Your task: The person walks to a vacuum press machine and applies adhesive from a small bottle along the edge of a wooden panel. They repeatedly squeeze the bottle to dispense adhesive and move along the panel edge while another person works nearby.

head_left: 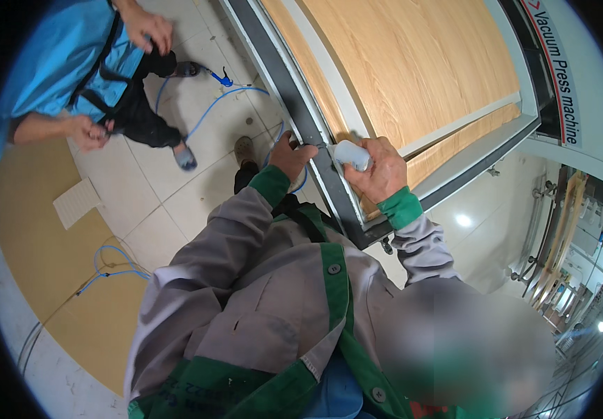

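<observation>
My right hand (382, 171) is wrapped round a small white plastic bottle (353, 156). The bottle is tilted, its narrow end pointing left at the dark frame (304, 126) of a large press table. At that frame's outer edge, my left hand (292, 158) is closed, fingers bent and thumb lying toward the bottle's tip. Whatever its fingers hold is hidden. Beside my right hand, wood-grain panels (413, 63) lie on the press bed, a large one with narrower strips along its sides.
A co-worker in a blue top (57, 63) stands at the left, both hands in front of the body. A blue air hose (212, 105) with a blow gun (225, 79) runs over the tiled floor. Brown sheeting (36, 209) covers floor at left. Metal racks (560, 237) stand at right.
</observation>
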Available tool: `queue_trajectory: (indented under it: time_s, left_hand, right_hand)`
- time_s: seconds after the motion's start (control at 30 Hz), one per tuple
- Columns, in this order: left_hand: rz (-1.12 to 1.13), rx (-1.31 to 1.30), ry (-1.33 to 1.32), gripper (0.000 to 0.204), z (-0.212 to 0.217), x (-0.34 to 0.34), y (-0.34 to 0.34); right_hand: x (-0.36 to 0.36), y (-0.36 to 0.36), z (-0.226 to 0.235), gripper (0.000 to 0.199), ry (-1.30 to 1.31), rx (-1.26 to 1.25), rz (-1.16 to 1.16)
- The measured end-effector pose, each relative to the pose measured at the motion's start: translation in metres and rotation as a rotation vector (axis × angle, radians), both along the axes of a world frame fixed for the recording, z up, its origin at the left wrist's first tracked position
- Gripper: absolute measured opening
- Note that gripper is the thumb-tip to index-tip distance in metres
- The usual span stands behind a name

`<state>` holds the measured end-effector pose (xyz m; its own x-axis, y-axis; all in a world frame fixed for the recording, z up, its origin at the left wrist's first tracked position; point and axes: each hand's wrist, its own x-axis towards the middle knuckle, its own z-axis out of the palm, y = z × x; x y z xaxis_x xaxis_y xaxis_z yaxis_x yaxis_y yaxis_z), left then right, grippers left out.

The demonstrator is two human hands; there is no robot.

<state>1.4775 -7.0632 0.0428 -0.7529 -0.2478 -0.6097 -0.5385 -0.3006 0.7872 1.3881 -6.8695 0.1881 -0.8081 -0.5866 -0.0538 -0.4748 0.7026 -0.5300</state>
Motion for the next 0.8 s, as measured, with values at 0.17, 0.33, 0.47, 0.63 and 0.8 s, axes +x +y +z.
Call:
queue_trajectory:
  time_s: [0.17, 0.33, 0.47, 0.63, 0.8]
  left_hand:
    - [0.057, 0.041, -0.001, 0.046, 0.006, 0.0, 0.005]
    - [0.1, 0.019, 0.073, 0.05, 0.008, 0.001, 0.009]
    - [0.108, 0.062, 0.051, 0.051, 0.001, 0.001, 0.013]
    - [0.058, -0.02, 0.056, 0.05, -0.01, 0.001, 0.014]
    - [0.05, -0.068, 0.037, 0.053, -0.008, 0.0, 0.014]
  right_hand:
    - [-0.009, -0.005, 0.003, 0.043, 0.085, -0.024, 0.112]
    - [-0.016, -0.01, 0.008, 0.044, 0.054, 0.041, 0.171]
    - [-0.018, -0.012, 0.011, 0.044, 0.016, 0.051, 0.187]
    - [-0.021, -0.013, 0.012, 0.042, 0.021, 0.046, 0.219]
    - [-0.021, -0.013, 0.01, 0.04, 0.024, 0.067, 0.205]
